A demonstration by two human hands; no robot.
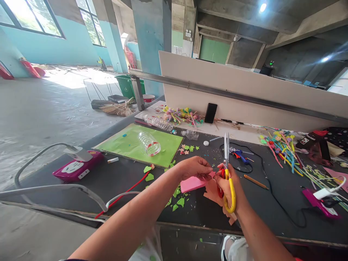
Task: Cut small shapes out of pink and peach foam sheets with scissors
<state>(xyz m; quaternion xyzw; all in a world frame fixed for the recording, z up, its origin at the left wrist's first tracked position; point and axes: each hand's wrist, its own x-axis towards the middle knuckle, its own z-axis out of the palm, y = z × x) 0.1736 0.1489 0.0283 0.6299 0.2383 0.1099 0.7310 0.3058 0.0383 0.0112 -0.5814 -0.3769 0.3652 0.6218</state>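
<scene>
Scissors [230,194] with one yellow and one red handle are in my right hand [233,183], blades pointing up and away from me. The fingertips of both hands meet at a small pink paper piece [212,174]. My left hand [196,168] is closed in a pinch on it, partly hiding it. Below my left hand is a larger pink paper [190,185]. Torn-looking salmon-coloured paper [213,194] lies under my right hand. Green paper scraps [181,202] are scattered to the left, and small cut green stars [191,148] lie beyond my hands.
A clear plastic bottle [149,144] lies on a green sheet [122,141]. A glue gun [241,156] with a black cord and a brown stick [255,182] are on the right. Magenta power strips [77,167] sit at both sides. A phone [210,113] leans against the white board [239,83].
</scene>
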